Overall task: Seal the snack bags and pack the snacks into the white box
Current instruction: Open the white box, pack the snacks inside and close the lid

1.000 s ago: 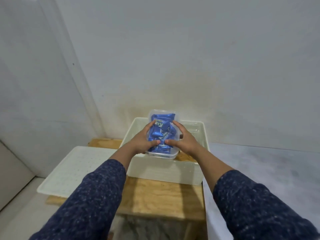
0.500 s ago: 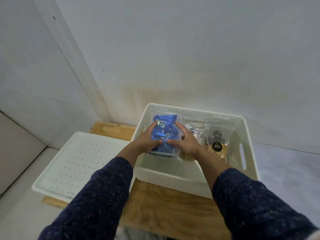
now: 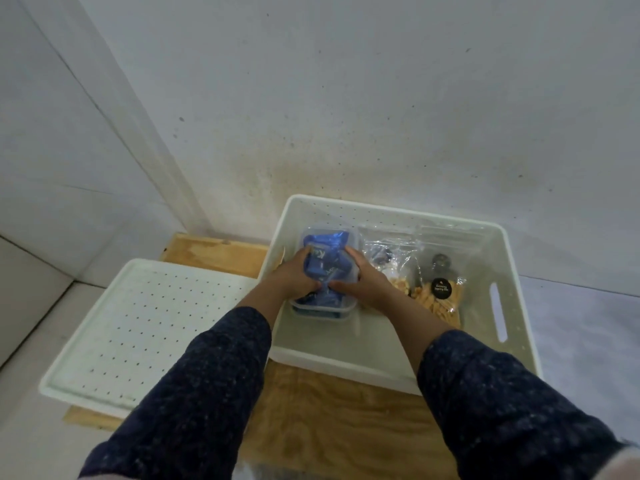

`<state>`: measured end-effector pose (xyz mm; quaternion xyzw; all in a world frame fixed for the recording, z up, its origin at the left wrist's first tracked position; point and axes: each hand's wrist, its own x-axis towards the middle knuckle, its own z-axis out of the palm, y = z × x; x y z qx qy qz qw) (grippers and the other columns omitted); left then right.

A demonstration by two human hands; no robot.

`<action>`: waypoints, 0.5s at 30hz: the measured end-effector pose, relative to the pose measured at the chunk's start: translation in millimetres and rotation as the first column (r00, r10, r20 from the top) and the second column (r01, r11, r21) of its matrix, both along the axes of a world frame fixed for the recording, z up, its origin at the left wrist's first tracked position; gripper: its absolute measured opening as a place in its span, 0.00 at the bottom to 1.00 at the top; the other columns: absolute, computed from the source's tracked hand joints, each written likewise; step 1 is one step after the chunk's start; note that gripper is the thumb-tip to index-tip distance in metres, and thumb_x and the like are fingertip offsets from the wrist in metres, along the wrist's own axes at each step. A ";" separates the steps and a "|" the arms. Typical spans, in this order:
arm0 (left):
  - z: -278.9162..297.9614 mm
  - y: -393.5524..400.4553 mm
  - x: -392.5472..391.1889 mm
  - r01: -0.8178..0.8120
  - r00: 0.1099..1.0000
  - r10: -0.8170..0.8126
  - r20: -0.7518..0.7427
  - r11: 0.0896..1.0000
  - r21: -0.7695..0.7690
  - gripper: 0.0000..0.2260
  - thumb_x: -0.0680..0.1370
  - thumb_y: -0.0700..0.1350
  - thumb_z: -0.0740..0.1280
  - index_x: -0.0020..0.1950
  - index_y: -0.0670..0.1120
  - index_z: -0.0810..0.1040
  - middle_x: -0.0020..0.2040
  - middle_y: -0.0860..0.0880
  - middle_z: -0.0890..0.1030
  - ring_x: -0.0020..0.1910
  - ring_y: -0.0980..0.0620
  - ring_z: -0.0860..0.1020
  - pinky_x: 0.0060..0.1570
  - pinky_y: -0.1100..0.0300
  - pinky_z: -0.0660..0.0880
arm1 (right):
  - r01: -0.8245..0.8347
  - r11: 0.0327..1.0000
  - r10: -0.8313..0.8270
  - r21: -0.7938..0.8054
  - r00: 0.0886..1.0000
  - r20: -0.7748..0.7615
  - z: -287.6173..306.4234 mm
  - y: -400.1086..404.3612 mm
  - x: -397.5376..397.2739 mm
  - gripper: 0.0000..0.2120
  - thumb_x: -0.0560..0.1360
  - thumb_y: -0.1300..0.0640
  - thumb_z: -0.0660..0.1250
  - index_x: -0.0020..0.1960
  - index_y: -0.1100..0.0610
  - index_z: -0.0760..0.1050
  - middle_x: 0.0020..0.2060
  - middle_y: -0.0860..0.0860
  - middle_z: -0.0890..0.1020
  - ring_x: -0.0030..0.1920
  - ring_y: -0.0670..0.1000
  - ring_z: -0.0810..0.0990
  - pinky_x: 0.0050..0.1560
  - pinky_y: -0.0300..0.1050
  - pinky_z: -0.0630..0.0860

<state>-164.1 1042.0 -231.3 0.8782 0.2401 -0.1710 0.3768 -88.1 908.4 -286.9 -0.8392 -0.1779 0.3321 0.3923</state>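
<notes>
I have both hands, left [image 3: 294,277] and right [image 3: 360,282], curled round the tub [image 3: 327,268] low inside the box [image 3: 381,211]. Rigid, light, probably slick; side grip suits it.

Lid [image 3: 145,323] lies left of box [image 3: 512,271]; container [image 3: 325,268] and bags [image 3: 436,289] inside.

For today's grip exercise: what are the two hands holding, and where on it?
Both hands, left and right, grip the clear tub of blue snacks by its long sides.
</notes>
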 end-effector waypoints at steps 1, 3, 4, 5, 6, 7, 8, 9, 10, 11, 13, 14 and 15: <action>2.3 -0.4 0.0 0.015 1.000 -0.015 -0.015 0.999 0.048 0.30 0.75 0.45 0.68 0.73 0.46 0.59 0.69 0.44 0.70 0.66 0.43 0.71 0.63 0.54 0.67 | -0.004 0.999 0.005 -0.046 1.000 0.020 3.6 0.0 -0.9 0.42 0.71 0.53 0.71 0.76 0.48 0.48 0.71 0.56 0.67 0.67 0.59 0.70 0.65 0.51 0.69; 9.6 -2.7 -1.3 0.071 0.997 -0.064 -0.052 0.985 0.156 0.26 0.76 0.49 0.67 0.71 0.43 0.64 0.66 0.41 0.73 0.64 0.41 0.72 0.62 0.53 0.69 | -0.010 0.992 0.022 -0.128 0.995 0.093 15.6 -1.9 -4.7 0.42 0.72 0.53 0.70 0.76 0.50 0.47 0.69 0.59 0.69 0.66 0.59 0.71 0.64 0.48 0.68; 13.7 -3.8 -2.7 0.105 0.994 -0.093 -0.062 0.969 0.223 0.24 0.76 0.49 0.66 0.69 0.42 0.65 0.65 0.40 0.73 0.63 0.41 0.72 0.62 0.53 0.68 | -0.006 0.986 0.029 -0.167 0.991 0.132 23.0 -3.9 -7.2 0.41 0.72 0.53 0.70 0.76 0.50 0.48 0.69 0.60 0.70 0.66 0.60 0.72 0.63 0.47 0.68; 18.1 -4.0 -4.9 0.130 0.991 -0.117 -0.063 0.949 0.287 0.22 0.77 0.48 0.65 0.68 0.40 0.67 0.65 0.40 0.73 0.62 0.41 0.73 0.62 0.54 0.69 | -0.003 0.978 0.039 -0.211 0.985 0.167 31.2 -6.8 -10.3 0.40 0.72 0.53 0.69 0.76 0.50 0.50 0.69 0.61 0.69 0.66 0.59 0.72 0.63 0.47 0.68; 23.9 -4.1 -8.3 0.142 0.990 -0.134 -0.048 0.929 0.343 0.20 0.77 0.48 0.64 0.66 0.40 0.68 0.64 0.40 0.73 0.62 0.42 0.73 0.61 0.55 0.69 | -0.002 0.966 0.056 -0.259 0.978 0.199 39.6 -9.9 -14.3 0.38 0.73 0.53 0.69 0.76 0.52 0.52 0.69 0.60 0.68 0.67 0.59 0.71 0.64 0.47 0.68; 29.6 -4.2 -12.3 0.140 0.990 -0.138 -0.032 0.917 0.374 0.19 0.78 0.47 0.64 0.65 0.40 0.70 0.63 0.40 0.73 0.60 0.43 0.73 0.59 0.56 0.69 | -0.003 0.950 0.079 -0.311 0.970 0.231 49.0 -14.2 -19.6 0.35 0.73 0.53 0.68 0.75 0.53 0.56 0.71 0.59 0.67 0.68 0.59 0.69 0.65 0.48 0.68; 36.1 -4.7 -17.1 0.133 0.990 -0.141 -0.010 0.908 0.396 0.18 0.78 0.48 0.64 0.64 0.40 0.70 0.62 0.40 0.73 0.59 0.43 0.74 0.57 0.57 0.70 | 0.003 0.933 0.099 -0.359 0.959 0.265 58.8 -18.8 -25.3 0.32 0.73 0.52 0.67 0.73 0.55 0.59 0.71 0.58 0.66 0.69 0.58 0.68 0.66 0.49 0.67; 43.7 -6.1 -22.9 0.134 0.989 -0.150 0.004 0.897 0.421 0.18 0.78 0.49 0.64 0.64 0.40 0.71 0.61 0.41 0.73 0.59 0.43 0.74 0.56 0.57 0.70 | 0.014 0.917 0.114 -0.398 0.948 0.297 68.1 -24.5 -32.3 0.29 0.74 0.51 0.67 0.72 0.56 0.63 0.71 0.57 0.68 0.68 0.58 0.69 0.66 0.49 0.68; 51.1 -8.0 -29.8 0.146 0.985 -0.170 0.014 0.881 0.449 0.19 0.78 0.50 0.64 0.63 0.40 0.71 0.61 0.41 0.73 0.58 0.44 0.74 0.55 0.56 0.70 | 0.026 0.905 0.126 -0.425 0.937 0.326 77.1 -30.6 -40.7 0.27 0.74 0.51 0.66 0.70 0.57 0.66 0.69 0.56 0.69 0.67 0.57 0.70 0.65 0.50 0.69; 58.4 -10.5 -37.6 0.157 0.981 -0.192 0.025 0.864 0.479 0.20 0.77 0.51 0.64 0.63 0.40 0.71 0.61 0.41 0.73 0.58 0.44 0.74 0.54 0.56 0.71 | 0.041 0.894 0.135 -0.446 0.924 0.356 85.3 -37.4 -50.5 0.26 0.74 0.50 0.66 0.69 0.58 0.67 0.68 0.56 0.70 0.67 0.57 0.70 0.65 0.50 0.69; 68.3 -15.3 -50.6 0.178 0.971 -0.235 0.044 0.831 0.527 0.21 0.77 0.53 0.64 0.64 0.41 0.70 0.61 0.42 0.73 0.58 0.44 0.74 0.52 0.55 0.71 | 0.082 0.876 0.143 -0.476 0.898 0.417 98.0 -50.5 -69.1 0.25 0.76 0.51 0.64 0.69 0.57 0.66 0.69 0.57 0.69 0.68 0.57 0.69 0.65 0.49 0.68; 73.6 -19.3 -60.1 0.189 0.963 -0.263 0.058 0.814 0.549 0.22 0.77 0.53 0.63 0.65 0.40 0.69 0.62 0.42 0.72 0.59 0.44 0.74 0.52 0.55 0.71 | 0.111 0.870 0.131 -0.480 0.886 0.444 103.1 -57.7 -81.9 0.24 0.76 0.52 0.63 0.69 0.57 0.66 0.69 0.57 0.69 0.68 0.57 0.69 0.65 0.50 0.68; 77.6 -23.8 -68.7 0.201 0.954 -0.291 0.073 0.802 0.562 0.22 0.77 0.53 0.63 0.65 0.40 0.69 0.62 0.42 0.72 0.59 0.43 0.73 0.53 0.54 0.71 | 0.140 0.869 0.119 -0.474 0.872 0.475 108.1 -65.3 -94.8 0.23 0.75 0.52 0.63 0.69 0.58 0.67 0.68 0.57 0.70 0.67 0.58 0.69 0.65 0.50 0.68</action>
